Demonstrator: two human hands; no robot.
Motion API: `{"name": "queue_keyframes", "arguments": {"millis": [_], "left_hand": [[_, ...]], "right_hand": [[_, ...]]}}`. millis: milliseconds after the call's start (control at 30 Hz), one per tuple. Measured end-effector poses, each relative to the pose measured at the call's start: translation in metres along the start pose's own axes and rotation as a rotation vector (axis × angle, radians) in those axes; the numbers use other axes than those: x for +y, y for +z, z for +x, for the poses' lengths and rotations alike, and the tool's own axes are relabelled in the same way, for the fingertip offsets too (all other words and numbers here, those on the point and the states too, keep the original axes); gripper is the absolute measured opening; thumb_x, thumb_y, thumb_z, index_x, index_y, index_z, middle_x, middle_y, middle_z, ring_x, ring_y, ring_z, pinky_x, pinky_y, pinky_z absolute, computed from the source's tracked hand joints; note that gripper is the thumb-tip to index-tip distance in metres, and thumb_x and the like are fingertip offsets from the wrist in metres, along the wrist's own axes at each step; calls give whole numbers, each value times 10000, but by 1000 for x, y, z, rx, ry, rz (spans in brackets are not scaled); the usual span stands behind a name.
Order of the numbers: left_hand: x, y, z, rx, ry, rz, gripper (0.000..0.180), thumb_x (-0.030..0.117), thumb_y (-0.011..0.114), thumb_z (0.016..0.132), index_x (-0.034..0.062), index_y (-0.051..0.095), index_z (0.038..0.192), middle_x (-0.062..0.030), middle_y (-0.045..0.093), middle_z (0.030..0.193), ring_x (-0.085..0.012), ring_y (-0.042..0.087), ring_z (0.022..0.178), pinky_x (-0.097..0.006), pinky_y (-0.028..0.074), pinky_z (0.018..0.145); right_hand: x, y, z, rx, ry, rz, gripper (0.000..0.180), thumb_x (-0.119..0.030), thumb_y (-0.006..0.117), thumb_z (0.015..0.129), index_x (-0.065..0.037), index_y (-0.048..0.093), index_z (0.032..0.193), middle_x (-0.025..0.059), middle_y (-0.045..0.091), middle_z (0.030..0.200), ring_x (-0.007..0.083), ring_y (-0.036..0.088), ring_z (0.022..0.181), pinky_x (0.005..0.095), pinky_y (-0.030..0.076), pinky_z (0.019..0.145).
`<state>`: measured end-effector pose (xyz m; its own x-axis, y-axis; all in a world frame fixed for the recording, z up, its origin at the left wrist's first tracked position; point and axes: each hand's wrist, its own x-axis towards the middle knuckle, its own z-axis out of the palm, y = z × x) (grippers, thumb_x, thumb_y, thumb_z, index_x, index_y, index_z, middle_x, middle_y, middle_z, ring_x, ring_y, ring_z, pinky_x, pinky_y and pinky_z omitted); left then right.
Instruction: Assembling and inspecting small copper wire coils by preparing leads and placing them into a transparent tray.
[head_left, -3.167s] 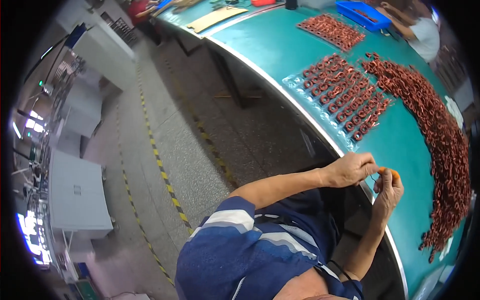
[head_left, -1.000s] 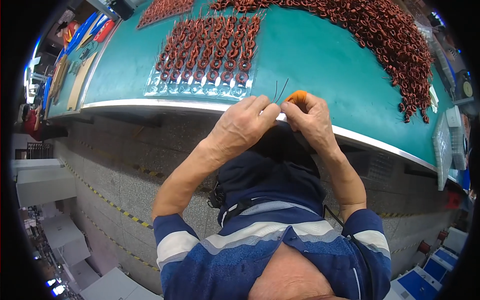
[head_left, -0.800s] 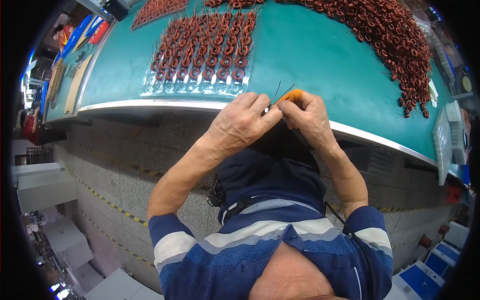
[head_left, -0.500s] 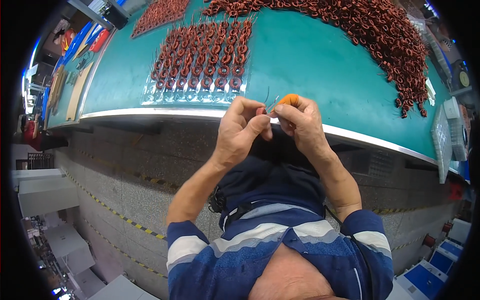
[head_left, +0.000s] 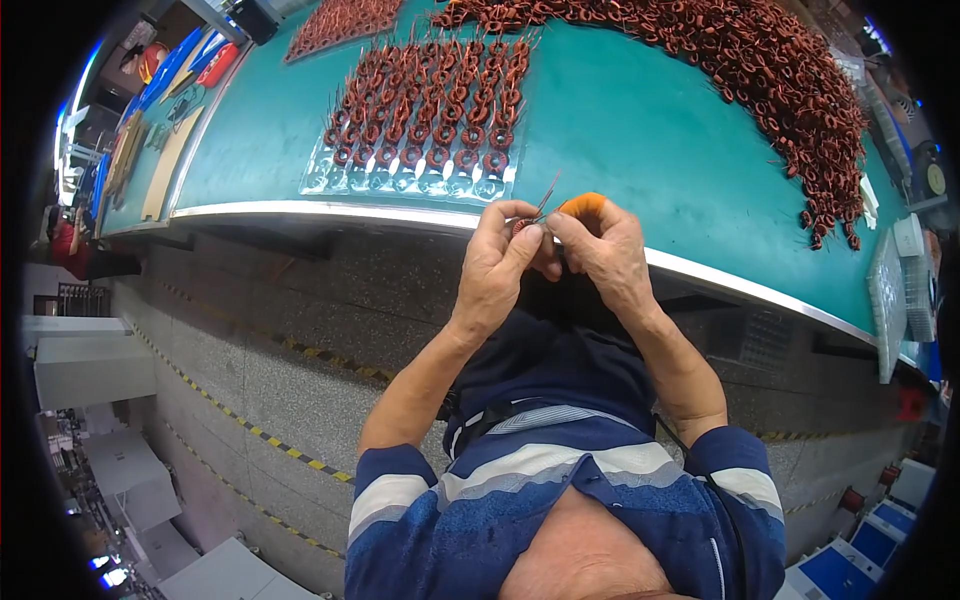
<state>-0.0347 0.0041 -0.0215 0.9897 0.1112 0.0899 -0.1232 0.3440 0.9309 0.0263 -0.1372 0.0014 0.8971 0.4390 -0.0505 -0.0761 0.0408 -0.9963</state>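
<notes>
Between thumb and fingers, my left hand [head_left: 494,262] pinches a small copper-wound toroidal coil [head_left: 521,228] just off the table's front edge. Thin wire leads rise from the coil, up and to the right. My right hand [head_left: 606,246], with an orange cover on a finger [head_left: 583,205], is closed at those leads, thumb against finger. Beyond my hands, a clear plastic tray [head_left: 400,184] holds rows of similar coils [head_left: 440,135] with their leads standing up. A large heap of loose coils [head_left: 770,100] spreads over the table's far right.
The green table [head_left: 620,130] has a pale front edge [head_left: 740,282]. Another filled tray [head_left: 340,25] lies at the far left. Clear trays [head_left: 888,290] are stacked at the right end. A person in red [head_left: 68,240] is at the far left. Yellow-black tape [head_left: 250,428] marks the floor.
The view has shifted slightly. My hands have drawn closer together, the right thumb now right beside the coil. The leads now point up together, where before they were spread apart.
</notes>
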Motion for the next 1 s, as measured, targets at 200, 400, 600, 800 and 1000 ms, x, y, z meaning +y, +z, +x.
{"name": "queue_keyframes", "arguments": {"millis": [200, 400, 600, 800, 1000], "left_hand": [[10, -15, -1, -30, -32, -150, 166, 127, 473, 1000, 14, 458, 1121, -82, 586, 799, -143, 607, 705, -265, 526, 655], [38, -82, 14, 244, 349, 326, 51, 43, 563, 945, 30, 585, 990, -43, 602, 946, -111, 587, 836, -248, 492, 736], [87, -177, 32, 613, 425, 888, 80, 66, 628, 887, -5, 629, 924, -66, 631, 845, -146, 586, 781, -283, 468, 713], [93, -217, 60, 617, 368, 980, 99, 61, 616, 871, -20, 646, 920, -101, 652, 850, -177, 610, 795, -301, 468, 723], [85, -234, 74, 562, 414, 1153, 72, 26, 642, 815, -21, 636, 868, -109, 607, 890, -242, 591, 817, -333, 464, 719]], "right_hand": [[5, -7, -1, 122, -85, 49, 226, -125, 680, 880, 7, 606, 1048, 28, 593, 784, 53, 497, 571, 209, 414, 498], [-6, -68, 10, 275, -226, -271, 206, -106, 608, 918, -15, 631, 1101, 20, 580, 786, 51, 479, 552, 200, 377, 499], [-2, -92, 7, 280, -94, -309, 188, -118, 576, 937, 11, 633, 1062, 7, 543, 747, 54, 464, 569, 199, 368, 517], [-4, -91, 14, 256, -25, -287, 180, -115, 567, 944, 3, 637, 1061, 1, 544, 754, 43, 465, 572, 182, 354, 506], [-3, -92, 16, 215, 29, -313, 189, -119, 561, 952, 4, 629, 1079, -5, 532, 756, 39, 458, 579, 178, 352, 511]]}}
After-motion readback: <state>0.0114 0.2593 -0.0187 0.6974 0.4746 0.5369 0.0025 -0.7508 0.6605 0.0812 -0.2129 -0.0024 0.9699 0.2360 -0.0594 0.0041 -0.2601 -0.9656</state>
